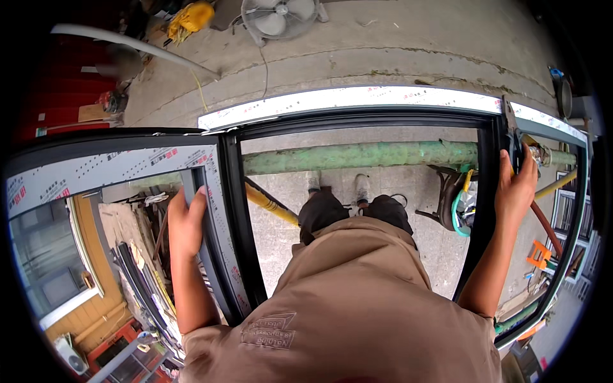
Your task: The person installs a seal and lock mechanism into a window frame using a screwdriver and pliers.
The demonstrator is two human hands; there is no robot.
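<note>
A black window frame (357, 119) with printed white protective film on its outer face lies in front of me. An open sash (108, 167), covered in similar film, stands out to the left. My left hand (186, 220) is closed around the sash's inner edge, the thumb on top. My right hand (514, 185) is at the frame's dark upright on the right, closed around a dark-handled hand tool (510, 121) that looks like pliers. The tool's metal end reaches the film-covered top edge; its lower part is hidden by my fingers.
Under the frame runs a green pipe (364, 156), with a yellow pole (271, 203) at its left. A brown chair (444, 196) stands below the right side. A fan (281, 14) stands on the concrete floor ahead. An orange plastic piece (539, 254) lies to the right.
</note>
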